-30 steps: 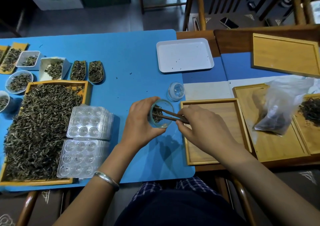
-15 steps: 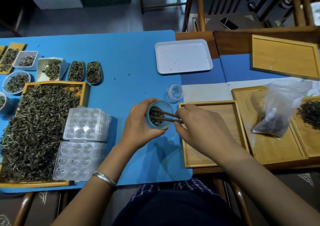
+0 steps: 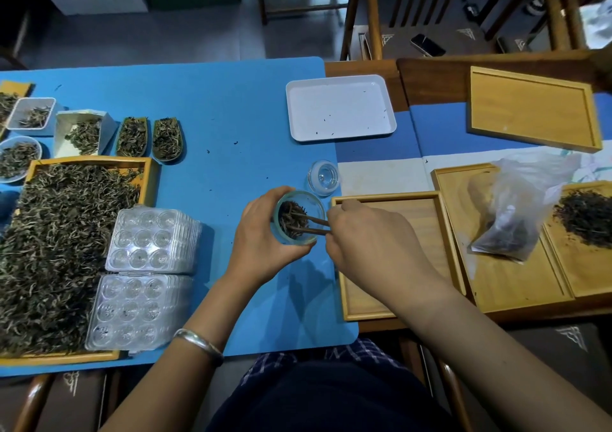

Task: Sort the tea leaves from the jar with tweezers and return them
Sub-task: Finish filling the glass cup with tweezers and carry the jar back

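Two hands: both over the blue surface [image 3: 205,100].
Left hand [image 3: 261,243]: fingers wrapped around the glass jar [image 3: 298,217], tilted toward the right.
Right hand [image 3: 371,243]: fingers pinching brown tweezers [image 3: 314,226].
Tweezer tips: inside the jar, among the tea leaves [image 3: 289,219].
Lid [image 3: 324,177]: just beyond the jar.

Both forearms reach in from the bottom of the frame toward its centre. The left hand [image 3: 261,243] curls round a small jar [image 3: 298,217], a bangle on its wrist. The right hand [image 3: 371,243], knuckles up, pinches tweezers [image 3: 313,225] pointing left.
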